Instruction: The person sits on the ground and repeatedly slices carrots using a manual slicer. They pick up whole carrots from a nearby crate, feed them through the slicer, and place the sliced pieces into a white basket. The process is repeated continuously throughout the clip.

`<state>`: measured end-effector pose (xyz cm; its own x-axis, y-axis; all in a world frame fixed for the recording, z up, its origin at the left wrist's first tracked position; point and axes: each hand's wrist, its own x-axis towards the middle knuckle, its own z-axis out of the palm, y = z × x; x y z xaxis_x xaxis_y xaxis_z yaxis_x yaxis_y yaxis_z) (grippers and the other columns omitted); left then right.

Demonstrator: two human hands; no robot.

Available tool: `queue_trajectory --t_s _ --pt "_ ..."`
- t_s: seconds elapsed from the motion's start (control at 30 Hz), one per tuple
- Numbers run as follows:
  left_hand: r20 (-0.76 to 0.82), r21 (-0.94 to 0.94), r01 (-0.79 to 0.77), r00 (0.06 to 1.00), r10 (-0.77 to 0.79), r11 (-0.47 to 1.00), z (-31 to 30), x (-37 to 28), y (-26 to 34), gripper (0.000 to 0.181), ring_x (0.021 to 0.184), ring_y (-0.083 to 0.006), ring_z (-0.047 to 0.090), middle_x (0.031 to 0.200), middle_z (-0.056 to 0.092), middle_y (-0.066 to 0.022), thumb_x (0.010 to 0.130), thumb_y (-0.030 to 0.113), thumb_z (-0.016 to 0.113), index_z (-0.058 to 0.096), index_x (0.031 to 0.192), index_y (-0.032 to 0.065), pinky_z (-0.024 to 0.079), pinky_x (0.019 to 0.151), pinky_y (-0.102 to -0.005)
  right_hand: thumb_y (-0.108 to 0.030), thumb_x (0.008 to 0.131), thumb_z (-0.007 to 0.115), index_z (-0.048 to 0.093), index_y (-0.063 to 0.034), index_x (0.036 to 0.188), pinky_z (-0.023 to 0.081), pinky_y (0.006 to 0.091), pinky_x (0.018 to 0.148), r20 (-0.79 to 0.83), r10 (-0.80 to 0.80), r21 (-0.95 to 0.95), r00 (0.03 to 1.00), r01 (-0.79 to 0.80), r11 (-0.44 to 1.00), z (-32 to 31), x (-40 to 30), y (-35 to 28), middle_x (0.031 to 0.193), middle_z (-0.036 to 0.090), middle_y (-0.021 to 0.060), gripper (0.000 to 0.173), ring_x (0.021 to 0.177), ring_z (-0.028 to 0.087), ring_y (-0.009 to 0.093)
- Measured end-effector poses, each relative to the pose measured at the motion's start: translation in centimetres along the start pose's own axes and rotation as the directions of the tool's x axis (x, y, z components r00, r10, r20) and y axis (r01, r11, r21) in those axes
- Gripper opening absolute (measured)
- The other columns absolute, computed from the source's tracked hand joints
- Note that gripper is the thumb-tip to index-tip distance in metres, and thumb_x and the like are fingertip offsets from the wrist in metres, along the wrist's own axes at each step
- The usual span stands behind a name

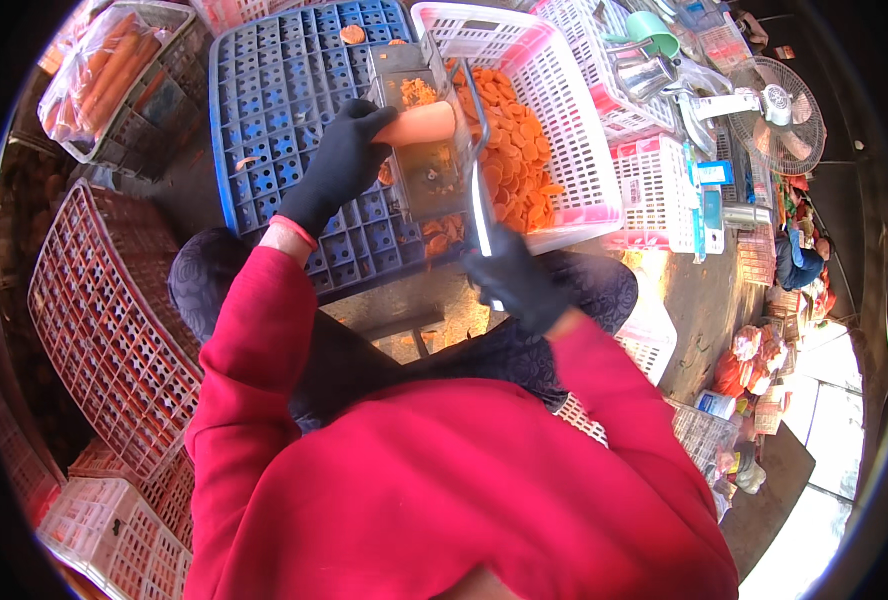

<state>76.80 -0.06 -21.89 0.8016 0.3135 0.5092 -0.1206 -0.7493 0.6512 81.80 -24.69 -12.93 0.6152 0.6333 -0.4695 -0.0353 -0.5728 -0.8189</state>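
My left hand point(346, 161), in a black glove, grips the near end of a thick peeled carrot point(421, 124) that lies across a metal slicing stand point(430, 184). A wavy crinkle-type edge cannot be made out. My right hand point(519, 277), also gloved in black, is closed on the handle of a long metal cutting tool point(477, 202), whose upper part reaches the stand's right side. Beyond it, many orange carrot slices point(519, 142) lie heaped in a pink and white plastic basket point(586, 127). The stand rests on an upturned blue plastic crate point(264, 97).
A grey crate point(143, 142) at upper left holds bagged whole carrots point(117, 71). A red lattice crate point(113, 322) stands left of my knee. To the right are more baskets point(646, 195), a metal jug point(646, 75) and a fan point(778, 112). Another person point(798, 259) sits farther right.
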Motion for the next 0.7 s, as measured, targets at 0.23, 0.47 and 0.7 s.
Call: queue_trajectory --t_s 0.23,0.47,0.7 --pt "0.027 -0.071 0.064 0.998 -0.062 0.995 0.9 1.0 -0.4 0.046 0.090 -0.0331 0.064 0.105 0.062 -0.0189 0.070 -0.002 0.070 0.062 0.116 0.0024 0.051 0.080 -0.0353 -0.020 0.085 0.061 0.049 0.0006 0.086 0.044 0.0339 0.054 -0.079 -0.324 -0.171 0.943 0.307 0.936 1.5 2.3 7.9 0.073 0.052 0.0069 0.024 0.057 0.050 0.017" --pt "0.014 -0.019 0.068 0.998 -0.068 0.997 1.0 0.9 0.3 0.042 0.088 -0.0311 0.066 0.106 0.065 -0.0168 0.070 0.001 0.072 0.064 0.112 0.0018 0.052 0.078 -0.0347 -0.018 0.084 0.061 0.050 -0.0014 0.101 0.043 0.0255 0.042 0.195 0.098 0.182 0.976 -0.135 0.974 -3.0 -1.3 -5.4 0.075 0.053 0.0055 0.026 0.050 0.054 0.011" --pt "0.052 -0.010 0.123 0.991 -0.122 0.992 0.3 0.7 0.2 0.039 0.092 -0.0325 0.063 0.106 0.062 -0.0173 0.073 0.000 0.069 0.064 0.112 0.0007 0.051 0.081 -0.0353 -0.012 0.083 0.061 0.050 0.0031 0.100 0.045 0.0296 0.054 0.076 0.034 0.007 0.997 -0.035 0.999 -1.0 -0.1 -0.1 0.073 0.054 0.0064 0.025 0.061 0.056 0.015"
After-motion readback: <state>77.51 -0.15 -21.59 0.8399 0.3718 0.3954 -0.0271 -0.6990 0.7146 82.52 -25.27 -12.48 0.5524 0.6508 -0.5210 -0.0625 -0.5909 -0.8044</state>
